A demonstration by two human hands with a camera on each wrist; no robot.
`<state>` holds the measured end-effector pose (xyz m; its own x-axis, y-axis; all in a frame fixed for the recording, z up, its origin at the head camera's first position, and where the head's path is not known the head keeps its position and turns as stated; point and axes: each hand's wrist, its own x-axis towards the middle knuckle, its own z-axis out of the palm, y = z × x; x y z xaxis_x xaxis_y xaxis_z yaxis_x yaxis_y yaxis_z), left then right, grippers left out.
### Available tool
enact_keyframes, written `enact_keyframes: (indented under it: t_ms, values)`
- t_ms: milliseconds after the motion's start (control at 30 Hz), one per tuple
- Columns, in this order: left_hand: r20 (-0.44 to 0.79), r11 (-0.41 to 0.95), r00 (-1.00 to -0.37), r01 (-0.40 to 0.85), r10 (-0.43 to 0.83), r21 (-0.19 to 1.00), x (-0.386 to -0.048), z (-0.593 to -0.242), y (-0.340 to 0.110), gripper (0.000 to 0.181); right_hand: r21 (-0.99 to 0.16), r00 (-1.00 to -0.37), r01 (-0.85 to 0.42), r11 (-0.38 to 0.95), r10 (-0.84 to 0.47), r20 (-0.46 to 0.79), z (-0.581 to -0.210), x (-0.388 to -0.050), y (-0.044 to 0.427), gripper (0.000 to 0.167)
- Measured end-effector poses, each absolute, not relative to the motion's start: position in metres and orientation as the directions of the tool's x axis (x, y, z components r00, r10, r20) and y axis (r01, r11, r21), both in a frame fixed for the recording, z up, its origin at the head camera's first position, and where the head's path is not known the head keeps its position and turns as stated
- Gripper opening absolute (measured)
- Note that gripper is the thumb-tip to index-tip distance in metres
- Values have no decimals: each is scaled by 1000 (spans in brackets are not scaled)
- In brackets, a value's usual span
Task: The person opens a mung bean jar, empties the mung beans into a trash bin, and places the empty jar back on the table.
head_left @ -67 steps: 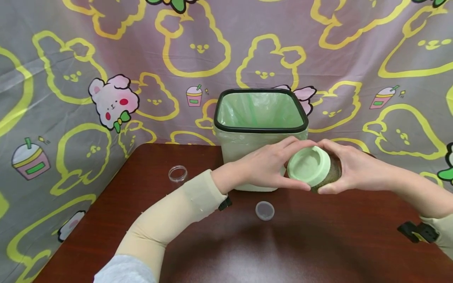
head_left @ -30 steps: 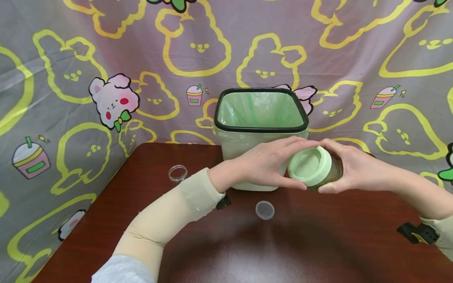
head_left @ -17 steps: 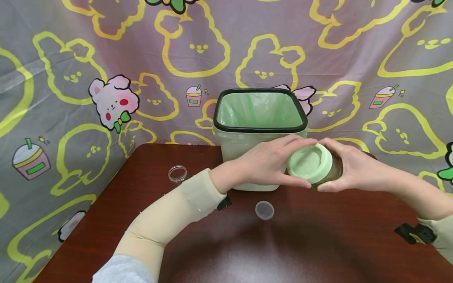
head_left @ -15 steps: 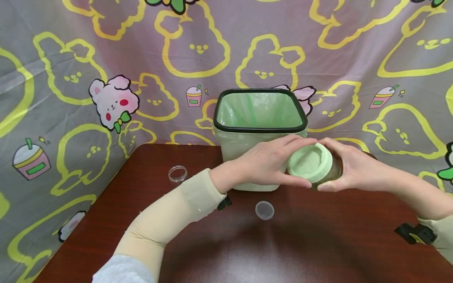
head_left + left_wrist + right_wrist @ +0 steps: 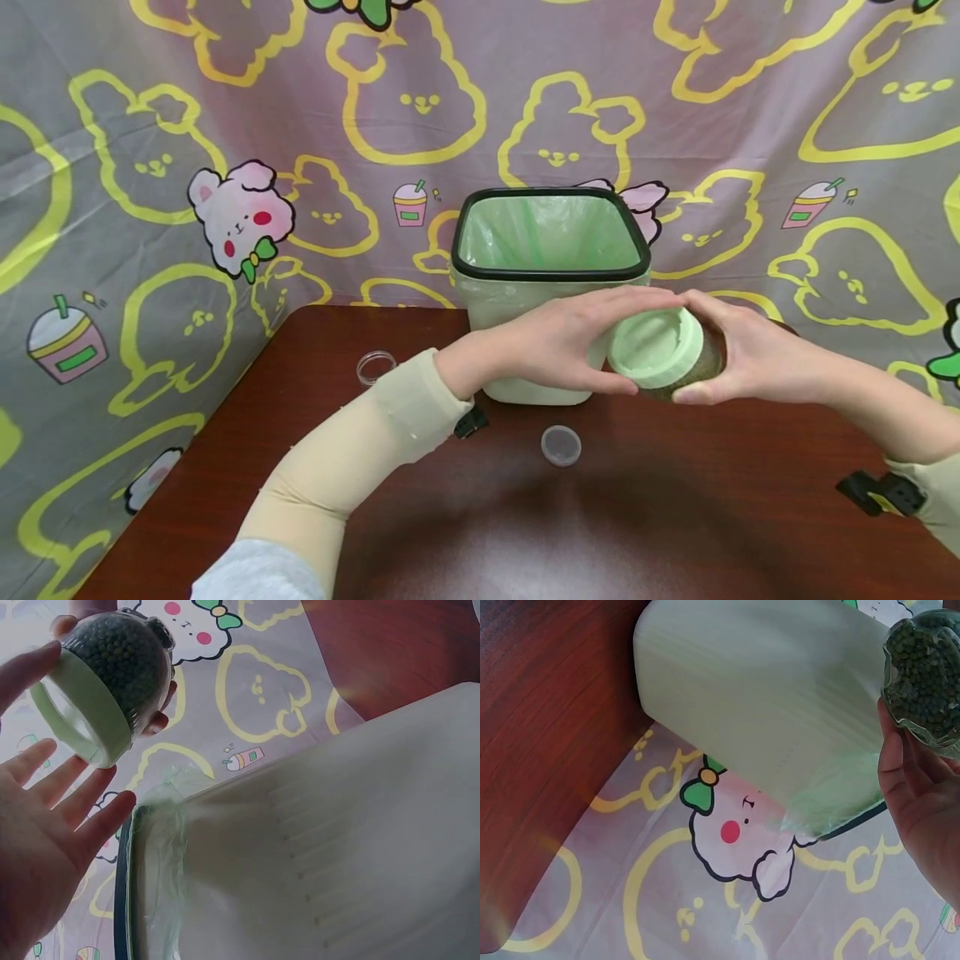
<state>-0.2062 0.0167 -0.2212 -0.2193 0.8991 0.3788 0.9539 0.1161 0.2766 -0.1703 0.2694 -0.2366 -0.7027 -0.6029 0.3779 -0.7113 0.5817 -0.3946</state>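
On the left side of the dark red-brown table (image 5: 480, 517) is a clear, round, ring-like piece (image 5: 374, 356). Next, the left hand (image 5: 555, 342) has its fingers spread and nearly straight at a pale green round lid with a raised rim (image 5: 654, 343). Behind this hand stands a pale green bin with a black rim (image 5: 510, 304); nearer, a small translucent disc (image 5: 561, 446) lies flat. Further right, the clear rounded jar full of small green grains (image 5: 124, 664) is tilted in the air, before the bin's right side, with the lid on it. The right hand (image 5: 757, 358) is clamped on the jar's body.

I judge the jar stiff, rather heavy from its grains, and smooth enough to slip; if it is glass, it is fragile. It is best held around the wide body, and the lid by its rim.

The sleeve (image 5: 397, 417) partly covers the ring-like piece. How firmly the left fingertips press, I cannot tell. Fingers hide much of the jar, and the right wrist view cuts it off.
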Motion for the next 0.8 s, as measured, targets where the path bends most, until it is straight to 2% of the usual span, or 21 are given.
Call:
enact_keyframes:
  t_ms: [200,533,667,800]
  values:
    - [410,159,-250,957,877,244,-206,-222,19,80,-395,-705,-709,584,-602,376,-236,-170,268,82]
    - [400,296,-344,938,849,179,-203,-227,21,84,-380,-711,-704,601,-596,373,-238,-171,268,82]
    - [394,285,-339,939,854,190,-204,-227,19,88,-376,-710,-704,603,-596,375,-239,-171,269,82]
    - [379,213,-288,950,879,229,-206,-226,18,89,-376,-713,-701,606,-593,374,-239,-171,270,83]
